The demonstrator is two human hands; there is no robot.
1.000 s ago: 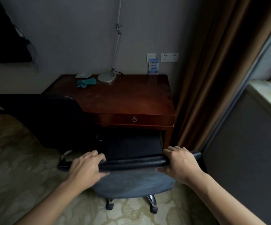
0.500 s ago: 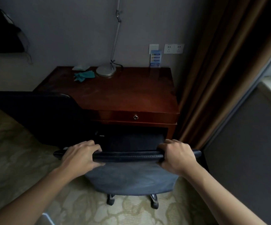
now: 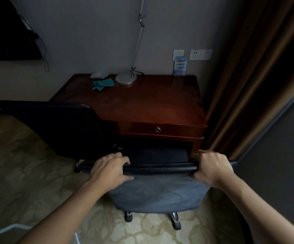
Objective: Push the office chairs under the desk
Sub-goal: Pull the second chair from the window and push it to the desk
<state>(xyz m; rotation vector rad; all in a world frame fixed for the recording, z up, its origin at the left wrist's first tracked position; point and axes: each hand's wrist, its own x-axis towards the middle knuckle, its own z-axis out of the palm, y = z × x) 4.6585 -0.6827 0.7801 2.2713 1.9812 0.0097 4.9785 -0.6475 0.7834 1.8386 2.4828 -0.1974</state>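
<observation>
A grey-blue mesh office chair stands right in front of me, facing the dark red wooden desk. Its seat reaches into the dark opening under the desk drawer. My left hand grips the top edge of the backrest on the left, and my right hand grips it on the right. A second, black office chair stands to the left with its back against the desk's front left corner.
A lamp base, a teal cloth and a small blue sign sit at the back of the desk. A brown curtain hangs close on the right, beside a dark wall panel. Patterned carpet covers the floor.
The grey-blue chair has rolled forward toward the desk with both hands on its backrest, and my view has moved closer with it. The black chair has stayed put.
</observation>
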